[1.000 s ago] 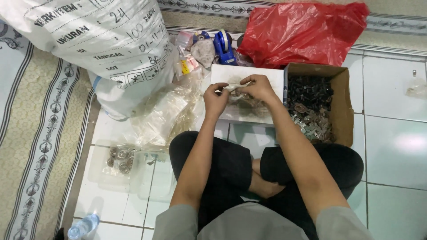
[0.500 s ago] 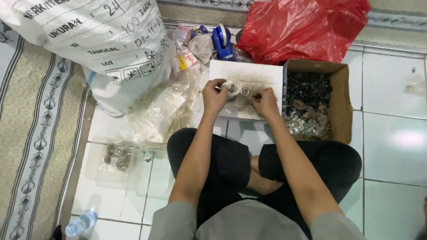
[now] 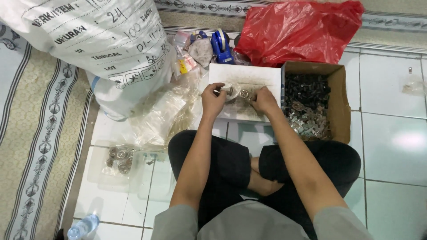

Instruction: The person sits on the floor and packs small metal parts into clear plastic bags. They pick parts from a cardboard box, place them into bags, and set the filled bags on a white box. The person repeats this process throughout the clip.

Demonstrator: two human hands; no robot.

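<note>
A water bottle [image 3: 82,227] lies nearest on the floor, a clear bag of metal parts [image 3: 119,159] beyond it. Farther out, the left hand [image 3: 213,99] and right hand [image 3: 263,100] each pinch one end of a small clear bag [image 3: 239,93] over a white tray [image 3: 246,75]. Right of it stands a cardboard box [image 3: 338,102]; behind, a red bag [image 3: 302,31].

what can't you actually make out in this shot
- Head view: what the left hand and right hand pinch; the small clear bag of round metal parts is too small and partly covered by fingers.
- Cardboard box: its metal pieces blur into a heap.
- Red plastic bag: contents hidden, opaque.
- Water bottle: cut off by the bottom edge.
</note>
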